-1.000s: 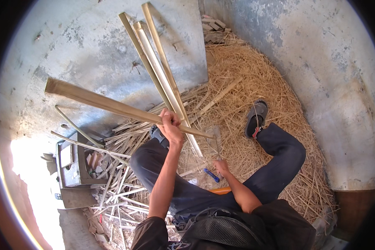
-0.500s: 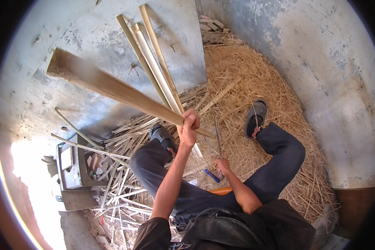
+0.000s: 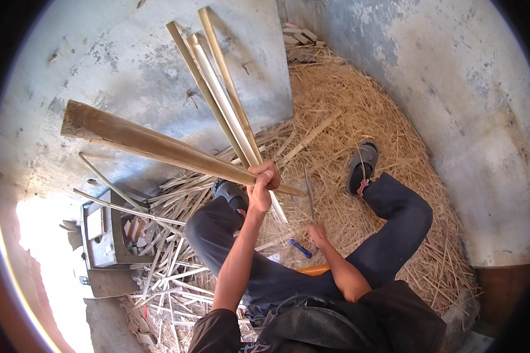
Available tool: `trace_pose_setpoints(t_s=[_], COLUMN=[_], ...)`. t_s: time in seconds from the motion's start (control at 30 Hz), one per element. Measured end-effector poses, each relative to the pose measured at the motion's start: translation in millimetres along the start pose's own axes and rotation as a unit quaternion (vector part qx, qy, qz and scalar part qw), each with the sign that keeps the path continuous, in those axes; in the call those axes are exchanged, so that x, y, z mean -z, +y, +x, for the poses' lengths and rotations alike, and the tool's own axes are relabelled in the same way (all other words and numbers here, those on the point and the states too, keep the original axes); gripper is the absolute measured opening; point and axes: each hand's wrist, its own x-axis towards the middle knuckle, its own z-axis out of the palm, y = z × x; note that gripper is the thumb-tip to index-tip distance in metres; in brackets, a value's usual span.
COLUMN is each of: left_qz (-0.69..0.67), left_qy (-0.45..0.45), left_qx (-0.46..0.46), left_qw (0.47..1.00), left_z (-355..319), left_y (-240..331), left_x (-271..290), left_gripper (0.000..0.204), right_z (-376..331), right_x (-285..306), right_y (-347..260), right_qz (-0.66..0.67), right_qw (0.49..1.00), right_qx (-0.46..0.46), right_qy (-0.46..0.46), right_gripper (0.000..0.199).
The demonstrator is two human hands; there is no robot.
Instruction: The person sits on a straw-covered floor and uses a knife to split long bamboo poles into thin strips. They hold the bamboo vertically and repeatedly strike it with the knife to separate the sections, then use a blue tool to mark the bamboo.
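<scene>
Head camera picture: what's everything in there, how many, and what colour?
Held bamboo length: one, tan, in the left grip
Blade: one, grey, in the right grip
Leaning bamboo lengths: three, yellowish, against the left wall
Right wall: one, patchy grey, right
Thin sticks: two, pale, near the box
Box: one, grey, left
Split strips: uncountable, pale, left floor
Straw-like shavings: uncountable, golden, floor
Brick-like blocks: several, greyish, top
Small object: one, blue, between the thighs
Another object: one, orange, partly hidden there
Shoes: two, dark grey, on the feet
Trousers: one pair, dark blue, on the legs
Forearms: two, bare, lower middle
</scene>
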Motion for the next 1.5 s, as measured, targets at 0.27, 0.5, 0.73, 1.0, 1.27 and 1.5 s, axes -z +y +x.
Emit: trace_pose_setpoints(t_s=[0.27, 0.5, 0.73, 1.0, 1.27, 1.5], left_qz=[0.012, -0.002, -0.005, -0.016, -0.045, -0.026], left_qy=[-0.012, -0.009, 0.009, 0.002, 0.040, 0.071], left_qx=[0.011, 0.006, -0.009, -0.015, -0.008, -0.003], left_qw=[1.000, 1.000, 1.000, 1.000, 0.998, 0.997], left_z=[-1, -3, -6, -12, -11, -12], left_y=[-1, -5, -3, -2, -6, -8], left_x=[2, 0, 0, 11, 21, 34], left_gripper=[0.032, 0.033, 0.035, 0.036, 0.036, 0.035], right_z=[2, -1, -2, 11, -3, -11], right_x=[-6, 3, 1, 2, 29, 12], right_y=[-13, -11, -2, 14, 34, -19], right_qz=[-0.012, -0.143, -0.102, -0.119, -0.089, -0.050], right_qw=[0.997, 0.981, 0.994, 0.975, 0.991, 0.996], right_qx=[0.076, 0.099, -0.010, 0.164, -0.089, 0.007], right_qy=[0.022, 0.083, 0.030, 0.096, 0.047, 0.077], right_gripper=[0.016, 0.031, 0.035, 0.026, 0.029, 0.017])
